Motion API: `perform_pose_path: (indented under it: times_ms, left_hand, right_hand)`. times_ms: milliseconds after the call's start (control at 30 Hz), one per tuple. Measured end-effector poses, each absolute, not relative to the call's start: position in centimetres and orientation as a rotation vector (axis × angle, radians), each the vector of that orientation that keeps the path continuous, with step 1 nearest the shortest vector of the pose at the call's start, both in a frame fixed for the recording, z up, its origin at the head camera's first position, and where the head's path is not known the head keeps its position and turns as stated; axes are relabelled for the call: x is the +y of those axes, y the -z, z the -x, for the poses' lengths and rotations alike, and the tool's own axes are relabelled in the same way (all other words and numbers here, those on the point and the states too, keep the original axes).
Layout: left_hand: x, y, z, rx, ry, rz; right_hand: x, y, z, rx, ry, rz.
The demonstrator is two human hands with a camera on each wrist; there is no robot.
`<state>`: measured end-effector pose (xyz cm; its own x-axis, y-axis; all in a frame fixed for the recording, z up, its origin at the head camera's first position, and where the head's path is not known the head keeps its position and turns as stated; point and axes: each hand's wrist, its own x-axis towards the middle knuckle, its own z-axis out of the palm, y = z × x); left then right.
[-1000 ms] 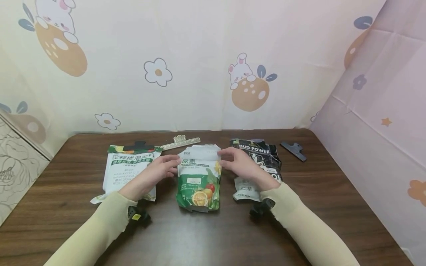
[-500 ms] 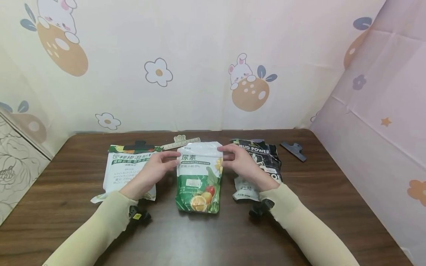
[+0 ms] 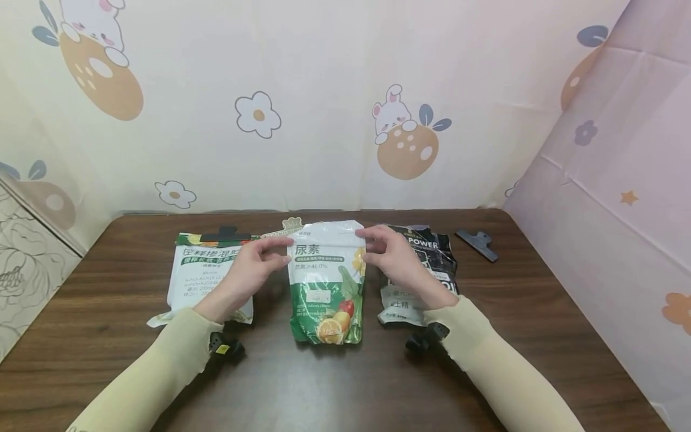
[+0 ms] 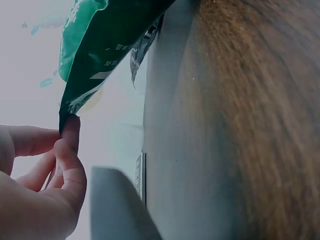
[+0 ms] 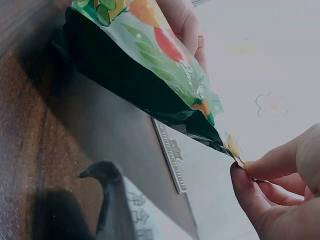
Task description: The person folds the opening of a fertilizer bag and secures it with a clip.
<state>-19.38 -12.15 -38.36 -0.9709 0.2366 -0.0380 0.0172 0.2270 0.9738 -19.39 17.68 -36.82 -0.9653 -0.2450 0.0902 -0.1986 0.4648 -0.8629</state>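
A white and green fertilizer pouch (image 3: 327, 288) with printed fruit stands tilted in the middle of the table, its upper part raised. My left hand (image 3: 240, 276) pinches its left side edge near the top. On the opposite side, my right hand (image 3: 398, 261) pinches the right edge at a similar height. Thumb and fingers of the left hand (image 4: 47, 182) meet on the pouch edge in the left wrist view. The right wrist view has the right hand (image 5: 280, 187) gripping the other edge, and the pouch's dark green side faces that camera.
To the left lies a white bag (image 3: 197, 282) with a black clip (image 3: 227, 234) across its top. A black and white bag (image 3: 439, 264) lies behind my right hand. A gold ruler-like clip (image 3: 283, 230) is partly covered by the pouch; a dark clip (image 3: 478, 244) lies far right.
The pouch's top has risen, its front has smoothed out, and it has shifted slightly right. Both hands have come up a little with it. The pouch now covers part of the gold clip.
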Motion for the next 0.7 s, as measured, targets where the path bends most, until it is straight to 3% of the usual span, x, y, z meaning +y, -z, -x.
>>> perform_pose_path:
  times_ms: [700]
  left_hand:
    - [-12.3, 36.2, 19.5, 2.444, -1.813, -0.436]
  right_hand:
    - [18.0, 34.2, 18.9, 2.751, 1.574, 0.481]
